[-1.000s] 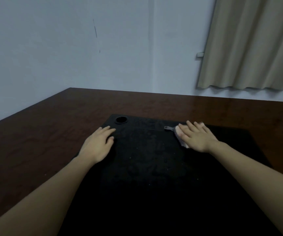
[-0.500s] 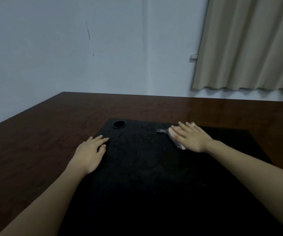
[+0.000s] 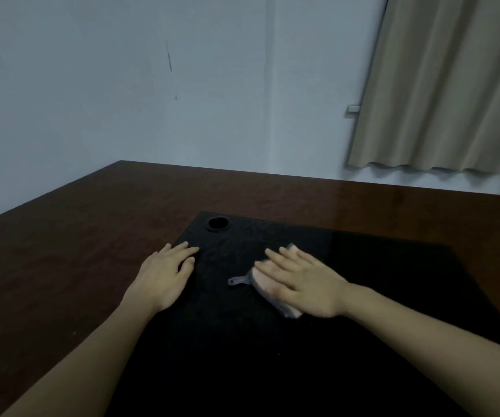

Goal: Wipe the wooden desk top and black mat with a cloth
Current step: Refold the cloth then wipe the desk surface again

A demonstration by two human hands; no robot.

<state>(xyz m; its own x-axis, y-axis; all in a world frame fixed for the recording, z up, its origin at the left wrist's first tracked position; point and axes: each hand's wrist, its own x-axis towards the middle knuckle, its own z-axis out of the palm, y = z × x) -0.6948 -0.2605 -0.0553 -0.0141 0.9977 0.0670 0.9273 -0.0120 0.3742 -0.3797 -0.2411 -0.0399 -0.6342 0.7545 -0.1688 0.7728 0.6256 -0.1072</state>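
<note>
On the left, the dark wooden desk top (image 3: 71, 257) is seen bare and glossy, running back to the pale wall (image 3: 122, 85). Next, the left hand (image 3: 164, 276) is laid flat, palm down and fingers spread, gripping nothing, right across the left edge of the black mat (image 3: 393, 281). Just beyond its fingertips, a round black ring (image 3: 218, 224) is seen at the mat's far left corner. In the middle of the mat, the cloth (image 3: 265, 288) is pinned under the right hand (image 3: 306, 281), a thin grey tail poking out to the left. That hand is pressed flat and open on top, fingers extended, not curled around it. Far right, a beige curtain (image 3: 447, 85) is hung above the desk.
</note>
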